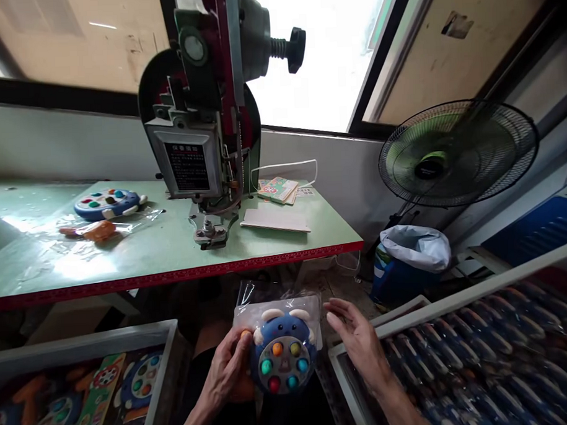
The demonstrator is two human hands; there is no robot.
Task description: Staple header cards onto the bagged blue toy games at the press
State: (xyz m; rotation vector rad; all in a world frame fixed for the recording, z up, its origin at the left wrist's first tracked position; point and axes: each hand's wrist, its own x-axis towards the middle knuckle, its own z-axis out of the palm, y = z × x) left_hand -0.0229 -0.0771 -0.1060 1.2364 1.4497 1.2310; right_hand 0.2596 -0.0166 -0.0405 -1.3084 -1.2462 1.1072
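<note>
A blue animal-shaped toy (284,336) with round coloured knobs on its pale face sits in a clear plastic bag (249,294) in front of my lap. A pale card (315,310) shows behind it. My left hand (224,369) is closed on the bag's left side, thumb and fingers by the toy. An orange piece (243,387) is partly hidden beside and below that hand; its full shape cannot be made out. To the right of the bag, my right hand (357,340) is open with fingers apart, holding nothing.
A stapling-type machine (193,160) stands on the green table (168,241); another blue toy (109,203) and small cards (278,189) lie there. Crates flank me: the left crate (169,337) holds loose toys, the right crate (337,359) rows of bagged ones. Beyond are a fan (430,164) and bin (392,283).
</note>
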